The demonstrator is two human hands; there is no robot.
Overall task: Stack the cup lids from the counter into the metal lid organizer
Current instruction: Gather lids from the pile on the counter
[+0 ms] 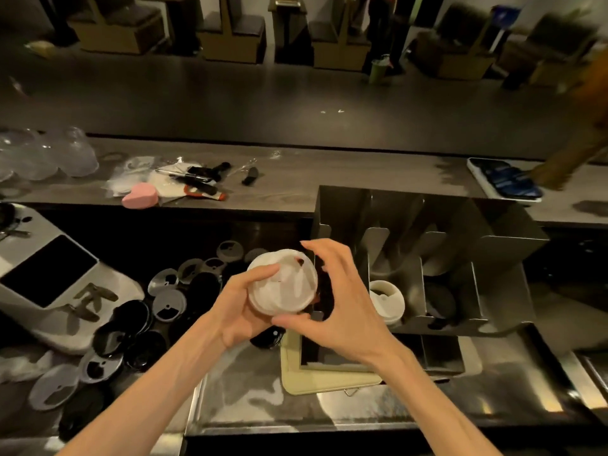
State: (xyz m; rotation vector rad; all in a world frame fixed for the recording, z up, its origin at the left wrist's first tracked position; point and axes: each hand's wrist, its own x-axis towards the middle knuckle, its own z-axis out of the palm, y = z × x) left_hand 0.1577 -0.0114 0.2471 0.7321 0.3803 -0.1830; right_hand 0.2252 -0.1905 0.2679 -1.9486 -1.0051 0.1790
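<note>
My left hand (245, 307) grips a stack of white cup lids (283, 284) from the left and below. My right hand (339, 301) curls around the stack's right side, thumb under its front edge and fingertips over its top. The stack hovers just left of the metal lid organizer (460, 245), whose left slot holds a white lid stack (386, 299) and whose middle slot holds black lids (441, 301). Several loose black and clear lids (138, 324) lie scattered on the counter at the left.
A white machine with a dark screen (49, 274) stands at the far left. On the raised ledge lie a pink heart-shaped object (139, 199), pens, clear cups (46, 156) and a phone (503, 181). A cream tray (316, 380) lies beneath my right wrist.
</note>
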